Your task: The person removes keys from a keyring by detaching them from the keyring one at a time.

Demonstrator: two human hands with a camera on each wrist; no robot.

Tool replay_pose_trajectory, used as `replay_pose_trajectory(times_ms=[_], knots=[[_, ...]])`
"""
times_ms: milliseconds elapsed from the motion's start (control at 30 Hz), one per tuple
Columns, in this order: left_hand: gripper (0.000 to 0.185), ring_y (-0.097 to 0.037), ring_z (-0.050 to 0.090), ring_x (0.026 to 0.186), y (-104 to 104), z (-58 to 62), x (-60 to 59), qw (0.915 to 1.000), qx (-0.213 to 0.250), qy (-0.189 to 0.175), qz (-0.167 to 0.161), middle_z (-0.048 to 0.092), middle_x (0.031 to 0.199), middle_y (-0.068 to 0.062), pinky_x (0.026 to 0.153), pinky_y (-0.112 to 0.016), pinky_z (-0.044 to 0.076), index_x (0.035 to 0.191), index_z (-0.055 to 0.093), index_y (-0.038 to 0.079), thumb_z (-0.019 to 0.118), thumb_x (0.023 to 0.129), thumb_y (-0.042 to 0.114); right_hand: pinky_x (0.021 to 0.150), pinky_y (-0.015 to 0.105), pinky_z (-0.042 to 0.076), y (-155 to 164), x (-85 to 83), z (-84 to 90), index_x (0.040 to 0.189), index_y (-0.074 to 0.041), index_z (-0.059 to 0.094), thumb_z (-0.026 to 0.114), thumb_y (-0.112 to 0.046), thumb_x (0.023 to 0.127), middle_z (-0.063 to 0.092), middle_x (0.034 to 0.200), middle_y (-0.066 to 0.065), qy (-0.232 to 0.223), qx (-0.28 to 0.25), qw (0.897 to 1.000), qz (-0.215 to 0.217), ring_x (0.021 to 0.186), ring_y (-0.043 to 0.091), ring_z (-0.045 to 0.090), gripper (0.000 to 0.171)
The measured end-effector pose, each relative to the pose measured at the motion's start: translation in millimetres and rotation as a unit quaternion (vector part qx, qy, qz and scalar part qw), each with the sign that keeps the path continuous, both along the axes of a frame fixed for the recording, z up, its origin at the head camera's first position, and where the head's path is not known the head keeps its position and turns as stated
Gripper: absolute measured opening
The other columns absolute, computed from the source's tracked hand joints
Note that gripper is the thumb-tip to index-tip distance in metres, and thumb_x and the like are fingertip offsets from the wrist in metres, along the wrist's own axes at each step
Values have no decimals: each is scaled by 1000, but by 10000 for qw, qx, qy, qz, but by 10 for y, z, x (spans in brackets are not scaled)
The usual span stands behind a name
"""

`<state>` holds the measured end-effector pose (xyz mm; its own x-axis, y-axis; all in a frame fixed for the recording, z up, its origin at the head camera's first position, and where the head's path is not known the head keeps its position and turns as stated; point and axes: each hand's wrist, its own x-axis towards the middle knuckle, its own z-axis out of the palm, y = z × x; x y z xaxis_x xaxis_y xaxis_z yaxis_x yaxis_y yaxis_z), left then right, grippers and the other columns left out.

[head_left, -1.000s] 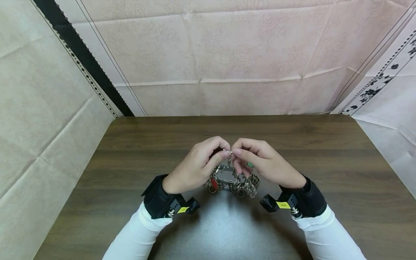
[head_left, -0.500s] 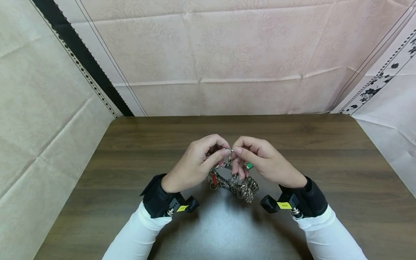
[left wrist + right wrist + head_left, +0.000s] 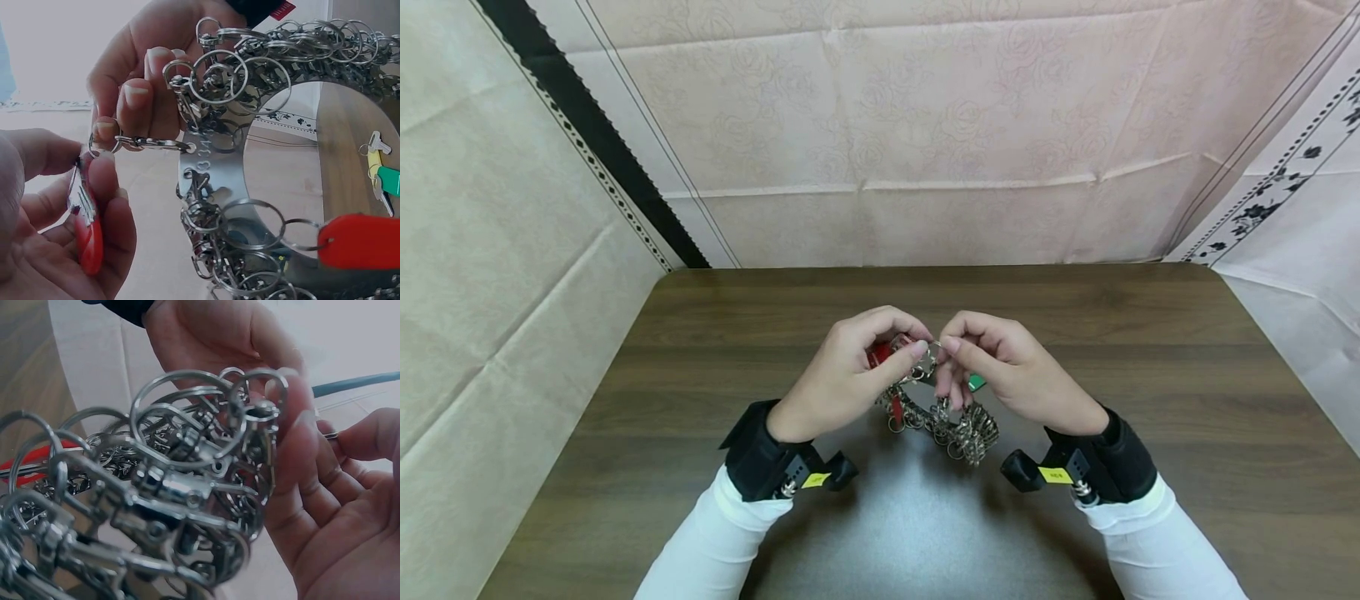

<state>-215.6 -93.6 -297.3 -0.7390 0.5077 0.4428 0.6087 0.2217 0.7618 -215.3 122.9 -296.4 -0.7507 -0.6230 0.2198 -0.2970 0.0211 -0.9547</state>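
In the head view my left hand (image 3: pixel 850 367) and right hand (image 3: pixel 1007 367) meet fingertip to fingertip above a round metal key holder (image 3: pixel 240 147) ringed with snap clasps and split rings. My left hand holds keys with a red key tag (image 3: pixel 89 244) among its curled fingers. At its fingertips is a small split ring (image 3: pixel 105 139), which my right thumb and finger pinch. One snap clasp (image 3: pixel 150 144) stretches from a hole in the holder's plate to that ring. Other right fingers lie beside the plate. Clustered clasps partly hide the pinch in the right wrist view.
Another red key tag (image 3: pixel 362 242) hangs from the holder on a ring. Through the holder's opening, a green tag (image 3: pixel 390 181) and a yellow tag (image 3: pixel 374 159) with keys show on the wooden table (image 3: pixel 760 350). Pale cloth (image 3: pixel 970 125) stands behind.
My left hand has shifted slightly left and away from me, and the red key tag inside it has come into sight. My right hand has risen a little. The holder has tilted slightly.
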Motion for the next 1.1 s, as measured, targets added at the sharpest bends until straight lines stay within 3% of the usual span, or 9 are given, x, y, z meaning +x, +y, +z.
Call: replay_pose_trajectory(times_ms=[267,500,667,833,1100], knots=[[17,-9,55,72,-18,-5,-11,9997,-152,-47,191,65,94,4,60,-23,47,107,67,11,66,91,18,52,35,52,0,-6,-1,95,-5,53,42,-11,103,66,76,13,141,-93,9998,-68,60,23,62,15],[11,-7,55,72,-15,-11,-32,9981,-476,-348,194,65,90,4,63,-24,50,101,66,14,63,93,21,52,35,53,8,-11,-4,94,-6,54,42,-9,103,66,76,12,249,-160,9994,-155,61,23,63,14],[10,-10,55,71,-23,-8,-27,9982,-415,-360,223,63,86,2,63,-24,49,100,63,11,62,93,18,53,36,53,-1,-16,-7,94,-5,54,44,-9,102,66,75,13,263,-167,9994,-135,60,27,63,14],[9,-11,58,71,-17,11,-9,9991,-273,-222,245,63,84,1,62,-24,50,99,62,11,62,93,19,52,36,53,-11,-11,-5,94,-4,54,44,-8,102,67,75,14,266,-161,9994,-178,61,27,65,13],[9,-7,53,67,-14,21,8,9978,-309,496,315,62,83,2,59,-21,47,96,60,9,64,92,16,51,35,52,-22,-2,0,94,-4,53,44,-9,102,68,77,17,154,-197,9995,-196,63,28,67,13]])
